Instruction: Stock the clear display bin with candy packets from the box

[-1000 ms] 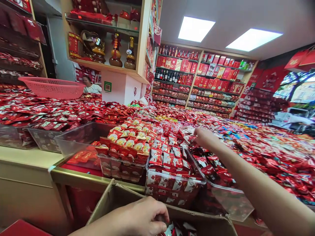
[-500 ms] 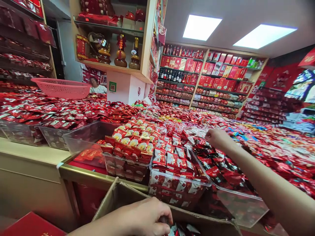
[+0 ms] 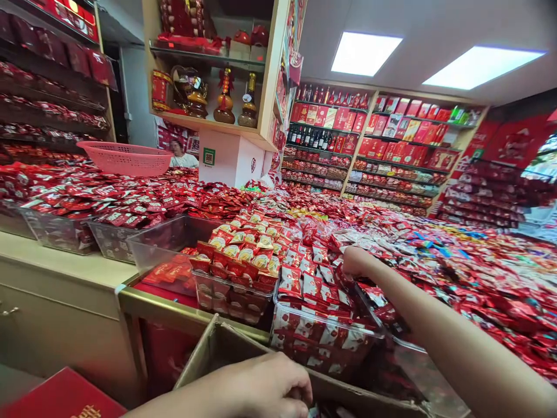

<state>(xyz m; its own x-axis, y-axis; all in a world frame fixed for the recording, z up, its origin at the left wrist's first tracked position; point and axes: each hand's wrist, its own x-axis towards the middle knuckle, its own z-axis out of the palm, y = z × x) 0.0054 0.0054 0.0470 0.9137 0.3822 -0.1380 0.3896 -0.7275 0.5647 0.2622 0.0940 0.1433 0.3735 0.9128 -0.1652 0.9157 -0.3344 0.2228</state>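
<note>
My left hand [image 3: 276,380] is over the open cardboard box [image 3: 343,388] at the bottom, its fingers curled down; anything in them is hidden. Small wrapped packets lie inside the box, mostly out of sight. My right hand [image 3: 360,266] reaches down among the packets, at the border between two clear plastic bins. Its fingers are hidden from this side. Left of it, red-and-white packets [image 3: 311,285] fill one clear bin [image 3: 324,322]. Below my right forearm, darker red packets [image 3: 376,295] sit in the neighbouring bin.
Beside these stands a bin of red-and-gold packets [image 3: 241,249]. A mostly unfilled clear bin [image 3: 152,244] is further left. A pink basket [image 3: 126,159] rests on heaped packets. A person [image 3: 180,158] is behind the counter. A red box [image 3: 65,397] lies lower left.
My right hand has moved left and down, toward the red-and-white packets. My left hand stays over the box, fingers slightly more curled. The view has shifted a little left.
</note>
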